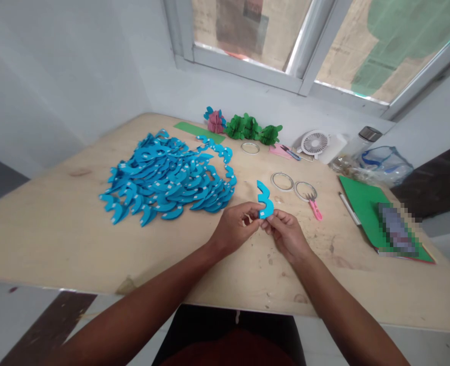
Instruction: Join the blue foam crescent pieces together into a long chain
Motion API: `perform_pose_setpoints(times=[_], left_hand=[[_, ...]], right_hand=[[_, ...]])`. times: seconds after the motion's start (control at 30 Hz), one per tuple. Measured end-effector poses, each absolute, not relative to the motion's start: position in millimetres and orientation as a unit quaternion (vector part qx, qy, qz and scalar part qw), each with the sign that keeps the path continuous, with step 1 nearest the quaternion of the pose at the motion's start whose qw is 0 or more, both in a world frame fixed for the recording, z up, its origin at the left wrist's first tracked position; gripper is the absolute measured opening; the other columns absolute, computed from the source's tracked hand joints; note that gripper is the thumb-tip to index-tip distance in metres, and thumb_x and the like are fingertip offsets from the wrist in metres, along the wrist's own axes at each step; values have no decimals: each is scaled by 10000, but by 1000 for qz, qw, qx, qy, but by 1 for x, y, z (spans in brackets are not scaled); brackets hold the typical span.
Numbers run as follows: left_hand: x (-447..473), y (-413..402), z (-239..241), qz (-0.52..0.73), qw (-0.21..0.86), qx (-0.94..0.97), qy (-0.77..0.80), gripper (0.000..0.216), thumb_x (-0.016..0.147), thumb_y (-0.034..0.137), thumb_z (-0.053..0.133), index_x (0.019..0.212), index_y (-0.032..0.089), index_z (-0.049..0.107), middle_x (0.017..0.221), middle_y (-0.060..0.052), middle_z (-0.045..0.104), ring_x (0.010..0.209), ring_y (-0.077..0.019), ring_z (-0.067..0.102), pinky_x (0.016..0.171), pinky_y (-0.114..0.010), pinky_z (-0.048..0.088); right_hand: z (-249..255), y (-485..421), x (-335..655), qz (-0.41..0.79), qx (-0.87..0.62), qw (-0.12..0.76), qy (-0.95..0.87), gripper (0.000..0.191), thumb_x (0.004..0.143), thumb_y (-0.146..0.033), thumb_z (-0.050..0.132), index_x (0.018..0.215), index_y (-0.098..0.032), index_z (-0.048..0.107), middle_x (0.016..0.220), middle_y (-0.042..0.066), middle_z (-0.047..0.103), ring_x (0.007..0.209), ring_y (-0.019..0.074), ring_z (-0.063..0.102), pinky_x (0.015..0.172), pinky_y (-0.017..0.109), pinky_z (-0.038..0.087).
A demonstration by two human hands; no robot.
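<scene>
Between my two hands is a blue curved paper piece (266,201), scalloped like a figure three, with a small white square near its lower end. My left hand (235,226) pinches its lower left edge between thumb and fingers. At its lower right end, the fingers of my right hand (288,234) are closed on the same piece. To the left, a large heap of similar blue paper pieces (171,175) spreads over the wooden table (72,239), many marked with small white squares.
Behind the heap lie a green strip (198,132), a pink-and-blue paper figure (216,121) and green paper figures (249,127). Toward the right are rings (281,181), pink-handled snips (315,207), a small fan (315,144), a jar (362,142), a white pen (350,209) and a green folder (362,198).
</scene>
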State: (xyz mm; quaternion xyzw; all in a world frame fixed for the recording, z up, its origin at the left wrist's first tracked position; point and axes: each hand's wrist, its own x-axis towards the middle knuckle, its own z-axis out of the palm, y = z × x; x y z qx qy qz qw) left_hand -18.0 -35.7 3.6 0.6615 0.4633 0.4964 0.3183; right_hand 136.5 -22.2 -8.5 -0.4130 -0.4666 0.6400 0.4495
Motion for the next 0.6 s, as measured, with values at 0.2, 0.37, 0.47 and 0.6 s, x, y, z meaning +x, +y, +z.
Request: perform_pose_setpoints(times=[0.2,0.37,0.47,0.6], left_hand=[[-19,-35,3,492,307,672,460,264,705,101,555,941,178,648,786,-19,694,669,-123,607,614,-236,503],[-20,-34,3,492,301,678,456,268,700,90,555,931,182,655,800,-17,700,701,-130,618,640,-241,506],[-20,-35,5,492,305,678,452,274,699,80,556,933,178,658,818,-21,703,703,-130,619,637,-237,503],[-21,-36,6,496,307,680,446,273,713,81,546,935,192,661,848,-22,708,719,-131,620,648,-239,503]], right_hand=[[-6,-23,136,640,-413,449,-467,166,673,-344,709,662,-187,657,587,15,621,518,111,453,529,248,345],[-4,-23,137,639,-408,446,-476,152,679,-331,698,669,-184,660,602,21,629,531,113,461,544,252,356],[-4,-23,138,643,-400,444,-478,136,688,-312,688,661,-181,660,616,24,635,540,111,467,551,249,358],[-2,-24,139,645,-394,440,-485,128,693,-308,681,671,-183,662,636,31,644,552,117,479,554,253,365]])
